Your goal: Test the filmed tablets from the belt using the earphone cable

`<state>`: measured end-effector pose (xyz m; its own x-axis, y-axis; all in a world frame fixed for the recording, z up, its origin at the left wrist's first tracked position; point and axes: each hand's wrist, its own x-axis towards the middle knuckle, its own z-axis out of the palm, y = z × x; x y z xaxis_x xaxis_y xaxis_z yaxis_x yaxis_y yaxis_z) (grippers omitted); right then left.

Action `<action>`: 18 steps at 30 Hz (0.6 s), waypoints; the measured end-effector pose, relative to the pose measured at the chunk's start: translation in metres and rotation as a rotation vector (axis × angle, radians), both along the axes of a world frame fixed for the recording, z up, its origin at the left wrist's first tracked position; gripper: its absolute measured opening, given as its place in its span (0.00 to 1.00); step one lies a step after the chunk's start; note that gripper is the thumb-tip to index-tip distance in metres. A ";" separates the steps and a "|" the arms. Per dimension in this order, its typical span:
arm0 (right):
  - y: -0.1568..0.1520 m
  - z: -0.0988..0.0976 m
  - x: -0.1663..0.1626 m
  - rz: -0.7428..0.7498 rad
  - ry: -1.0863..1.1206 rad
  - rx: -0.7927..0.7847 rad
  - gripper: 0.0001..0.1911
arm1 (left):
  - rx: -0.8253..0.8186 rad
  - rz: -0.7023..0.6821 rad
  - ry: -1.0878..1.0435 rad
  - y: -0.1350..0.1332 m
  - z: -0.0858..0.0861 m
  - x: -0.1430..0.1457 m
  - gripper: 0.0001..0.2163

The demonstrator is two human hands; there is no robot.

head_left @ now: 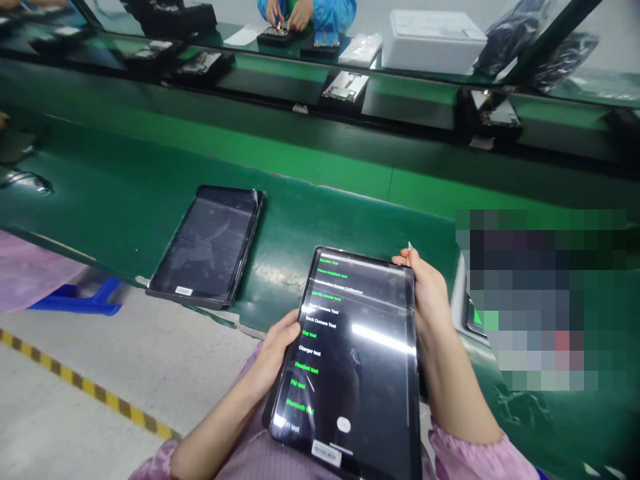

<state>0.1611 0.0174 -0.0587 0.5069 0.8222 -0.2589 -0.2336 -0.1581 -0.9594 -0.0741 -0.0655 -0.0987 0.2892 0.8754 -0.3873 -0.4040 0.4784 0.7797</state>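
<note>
A tablet point(365, 373) with its screen lit lies tilted over my lap; test names in green and white run down its left side, and a small label sits at the bottom edge. My left hand point(280, 340) is closed on its left edge, thumb at the rim and the other fingers hidden beneath. At the upper right corner, my right hand point(425, 280) grips the tablet, and a small white tip sticks up by its fingers, too small to name. A second tablet point(210, 243), screen dark, rests on the green bench left of my hands.
Beyond the green bench point(100, 173) runs a conveyor line point(410, 107) carrying opened devices point(345, 87) in black trays. Across it, a co-worker's hands point(290, 13) work on a device beside a white foam box point(435, 40). A blue stool point(85, 297) stands at left; a blurred-out patch covers the right.
</note>
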 end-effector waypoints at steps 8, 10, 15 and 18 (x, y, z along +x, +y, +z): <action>0.009 -0.006 0.016 0.048 -0.016 0.063 0.27 | 0.034 -0.010 0.013 0.001 0.007 0.006 0.24; 0.012 -0.008 0.022 0.030 0.062 0.144 0.26 | 0.059 -0.012 0.025 0.003 0.009 0.006 0.23; 0.011 -0.003 0.023 -0.017 0.100 0.382 0.22 | 0.091 0.076 0.052 0.010 0.014 0.005 0.21; 0.006 0.001 0.016 0.049 0.059 0.405 0.22 | 0.085 0.082 0.063 0.009 0.014 0.008 0.23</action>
